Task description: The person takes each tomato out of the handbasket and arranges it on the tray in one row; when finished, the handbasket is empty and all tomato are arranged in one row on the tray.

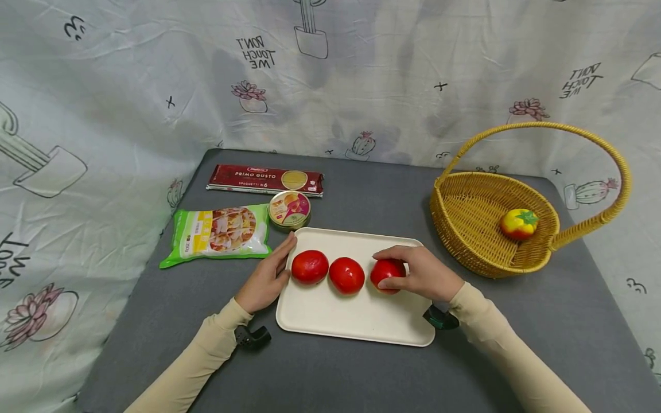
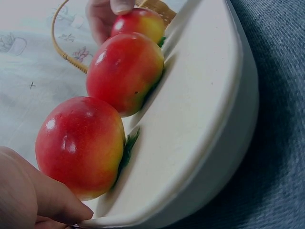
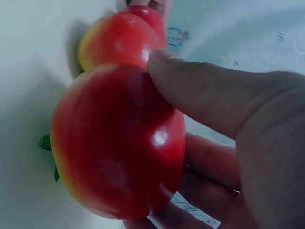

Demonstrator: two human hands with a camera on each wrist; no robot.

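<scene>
Right hand (image 1: 426, 272): one, its thumb and fingers pinching the held fruit (image 1: 387, 269), red, in the two o'clock part of the tray (image 1: 356, 321); whether lifted clear, cannot tell. Clock positions are taken about the tray's middle, head view.

Risks, by judgement, largest item first:
- Table (image 1: 206, 355), grey: smooth-looking, so the tray could slide under a sideways push.
- Basket (image 1: 465, 229), wicker, two o'clock: its tall handle could be knocked by a stray arm, tipping the basket and the yellow-red fruit (image 1: 518, 223) inside.
- Tray, cream, low-rimmed: could tilt if the left hand (image 1: 265, 281) bears down hard at its edge.
- Bag (image 1: 222, 234), green and white, ten o'clock; packet (image 1: 248, 178), dark red, between ten and eleven; tin (image 1: 289, 209), same bearing: the tin, nearest the rim, could be nudged by a shifting tray.
- Held fruit: glossy and round; could slip from an off-centre pinch.
- Middle fruit (image 1: 347, 275) and left fruit (image 1: 310, 267), close together: could roll if bumped.

Pose:
- Right forearm from four o'clock; fingers on the fruit's twelve o'clock side, thumb at six.
- Left forearm from eight o'clock; fingers fairly straight, touching the rim near ten.
</scene>
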